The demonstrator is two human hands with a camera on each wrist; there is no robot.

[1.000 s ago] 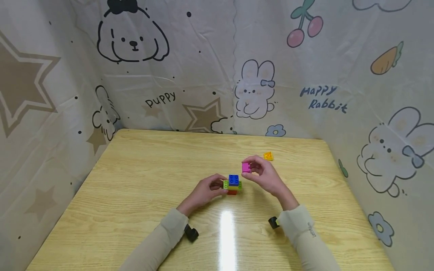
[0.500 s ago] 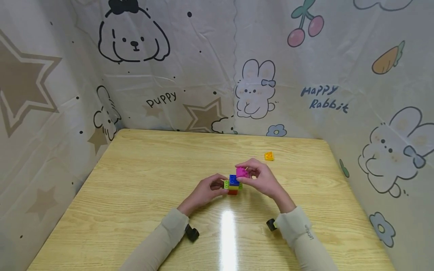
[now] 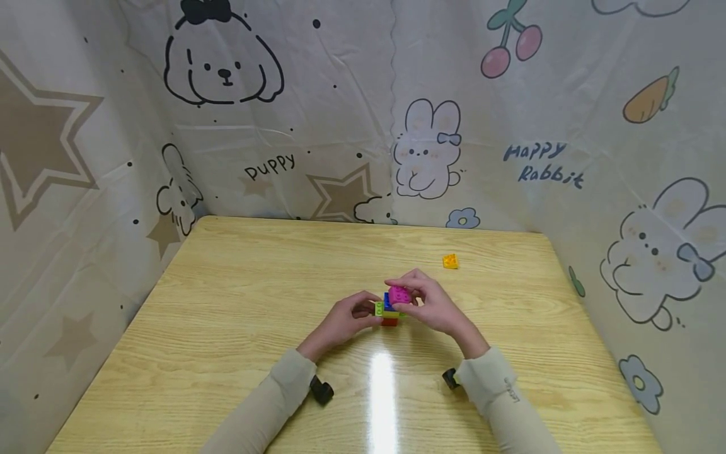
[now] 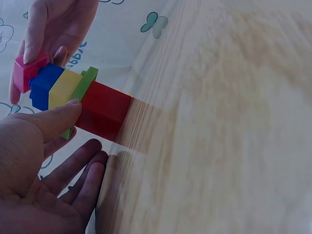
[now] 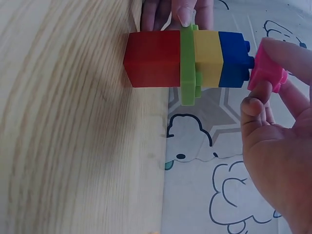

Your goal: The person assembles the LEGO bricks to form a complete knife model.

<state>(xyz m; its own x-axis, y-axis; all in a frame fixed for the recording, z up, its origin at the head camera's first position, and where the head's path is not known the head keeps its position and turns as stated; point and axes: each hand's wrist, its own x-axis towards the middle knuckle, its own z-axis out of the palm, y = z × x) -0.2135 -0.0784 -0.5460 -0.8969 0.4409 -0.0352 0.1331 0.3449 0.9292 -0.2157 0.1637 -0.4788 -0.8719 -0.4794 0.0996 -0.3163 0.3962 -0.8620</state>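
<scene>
A small stack of toy building bricks stands on the wooden table. From the bottom it runs red brick, long green brick, yellow brick and blue brick. My left hand pinches the left end of the green brick between thumb and finger; its other fingers are spread in the left wrist view. Above the blue studs my right hand pinches a pink brick. In the right wrist view this brick sits slightly tilted against the studs; whether it is seated I cannot tell.
An orange brick lies on the table behind my right hand. A printed cloth hangs round the back and sides. Black wrist devices stick out from both sleeves.
My right hand has brought the pink brick left and down, from beside the stack to on top of the blue brick, tipping its studs into view. The left hand has stayed in place.
</scene>
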